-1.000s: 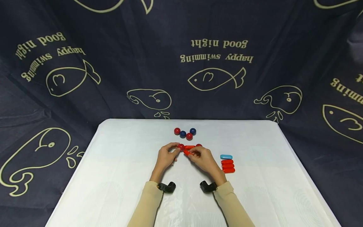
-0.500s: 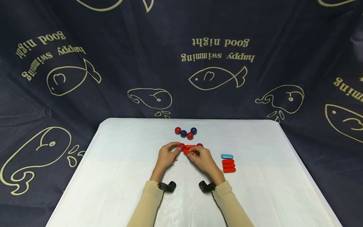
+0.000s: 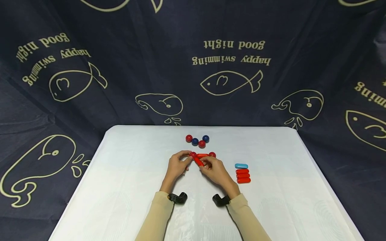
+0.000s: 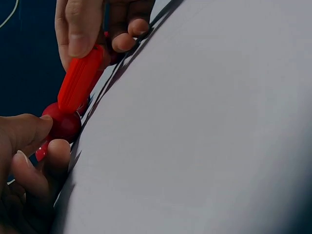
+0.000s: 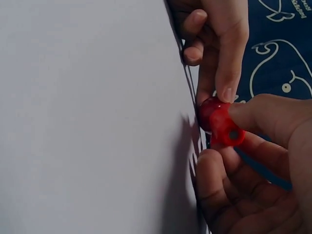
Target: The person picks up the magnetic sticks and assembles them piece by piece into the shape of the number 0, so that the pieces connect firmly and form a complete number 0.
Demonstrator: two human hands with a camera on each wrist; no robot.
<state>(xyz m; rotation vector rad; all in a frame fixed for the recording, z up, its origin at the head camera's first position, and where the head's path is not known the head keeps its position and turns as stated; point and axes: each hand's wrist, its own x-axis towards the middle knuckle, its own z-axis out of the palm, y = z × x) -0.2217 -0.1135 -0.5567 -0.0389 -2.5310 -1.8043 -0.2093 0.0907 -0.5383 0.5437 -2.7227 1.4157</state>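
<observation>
Between thumb and fingers, my left hand (image 3: 178, 165) holds a glossy red ball (image 3: 193, 155). My right hand (image 3: 214, 167) pinches a short red rod (image 3: 199, 161), whose far end meets that ball in the left wrist view. The rod's near end, with a round hole in it, faces the camera in the right wrist view beside my right thumb (image 5: 248, 114). A second red rod (image 3: 202, 155) runs rightward from the held ball to another red ball (image 3: 212, 154), just beyond my right hand's fingers.
Beyond the hands, two red balls (image 3: 202, 144) and two dark blue balls (image 3: 195, 142) sit in a zigzag cluster. Right of my right hand, a light blue rod (image 3: 241, 166) lies above three stacked red rods (image 3: 243, 176) on the white table (image 3: 135, 187). A dark printed cloth (image 3: 169, 77) hangs behind.
The pinched rod has swung to a steeper slant and its end has come up against the held ball. My right fingers have slid slightly back along it. My left hand has stayed nearly still.
</observation>
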